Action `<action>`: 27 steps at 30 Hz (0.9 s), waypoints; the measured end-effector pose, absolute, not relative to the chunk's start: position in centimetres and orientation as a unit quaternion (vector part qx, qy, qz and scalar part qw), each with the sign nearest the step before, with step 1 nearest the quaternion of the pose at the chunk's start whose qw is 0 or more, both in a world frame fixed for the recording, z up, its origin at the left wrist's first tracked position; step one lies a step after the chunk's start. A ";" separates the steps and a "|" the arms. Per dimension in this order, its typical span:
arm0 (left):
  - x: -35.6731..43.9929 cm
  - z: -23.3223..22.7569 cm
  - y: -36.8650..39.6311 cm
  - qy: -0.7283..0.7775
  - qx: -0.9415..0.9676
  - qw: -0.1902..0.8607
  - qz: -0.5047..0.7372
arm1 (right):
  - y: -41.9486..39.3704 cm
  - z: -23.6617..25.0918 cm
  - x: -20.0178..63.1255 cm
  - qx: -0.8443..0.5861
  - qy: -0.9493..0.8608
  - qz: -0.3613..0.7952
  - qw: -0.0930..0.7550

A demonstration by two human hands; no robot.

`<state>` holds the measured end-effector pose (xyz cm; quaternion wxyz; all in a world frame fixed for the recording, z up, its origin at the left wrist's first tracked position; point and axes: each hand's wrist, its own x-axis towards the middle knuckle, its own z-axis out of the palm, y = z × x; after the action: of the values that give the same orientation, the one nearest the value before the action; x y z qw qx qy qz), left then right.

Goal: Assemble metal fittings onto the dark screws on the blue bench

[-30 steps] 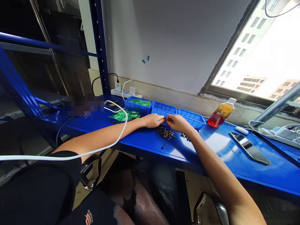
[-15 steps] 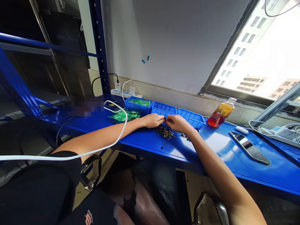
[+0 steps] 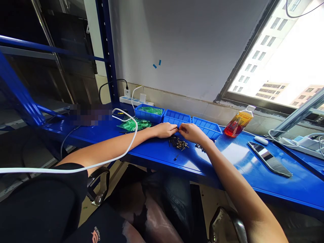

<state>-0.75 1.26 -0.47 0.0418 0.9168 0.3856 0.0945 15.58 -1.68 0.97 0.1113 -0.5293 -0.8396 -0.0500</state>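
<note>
My left hand (image 3: 165, 130) and my right hand (image 3: 190, 132) meet fingertip to fingertip above the blue table, just in front of the blue bins. Both are closed in a pinch. A tiny dark piece shows between the fingertips, too small to name. Under the hands lies a pile of small black and brass-coloured screw-like parts (image 3: 180, 143). One such part (image 3: 176, 157) lies apart, nearer the table edge. More small dark parts (image 3: 199, 147) sit beneath my right wrist, partly hidden by it.
Three blue bins (image 3: 177, 117) line the wall; the left one holds green packets. More green packets (image 3: 134, 125) lie left of my hand. A drink bottle (image 3: 239, 122), a phone (image 3: 269, 159) and power strips stand around. A white cable (image 3: 111, 159) crosses over my left arm.
The fingertips have shifted very slightly, and the dark piece between them shows a little more. All else looks the same.
</note>
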 end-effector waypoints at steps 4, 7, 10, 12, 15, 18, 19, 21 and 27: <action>-0.7 -0.4 1.2 0.387 0.916 0.043 0.093 | -1.7 1.0 15.5 -0.533 -0.838 -0.051 0.107; -0.8 -0.4 1.2 0.386 0.917 0.045 0.093 | -1.7 1.0 15.6 -0.531 -0.839 -0.053 0.106; -0.8 -0.4 1.3 0.384 0.917 0.047 0.093 | -1.6 1.0 15.6 -0.526 -0.841 -0.060 0.109; -0.8 -0.4 1.3 0.383 0.918 0.047 0.093 | -1.6 1.0 15.7 -0.525 -0.841 -0.067 0.111; -0.8 -0.5 1.3 0.380 0.919 0.049 0.094 | -1.5 0.9 15.8 -0.517 -0.845 -0.072 0.116; -0.8 -0.6 1.5 0.376 0.920 0.053 0.099 | -1.5 0.9 15.8 -0.508 -0.850 -0.068 0.124; -0.8 -0.6 1.5 0.374 0.920 0.055 0.101 | -1.5 0.9 15.8 -0.507 -0.850 -0.065 0.124; -0.9 -0.6 1.5 0.371 0.921 0.060 0.104 | -1.5 1.0 15.7 -0.511 -0.848 -0.063 0.123; -0.8 -0.5 1.4 0.373 0.921 0.051 0.100 | -1.7 1.1 15.5 -0.529 -0.840 -0.061 0.107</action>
<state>-0.81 1.42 -0.54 0.0514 0.9209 0.3730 0.1003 15.54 -1.71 1.10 0.1067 -0.5287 -0.8399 -0.0609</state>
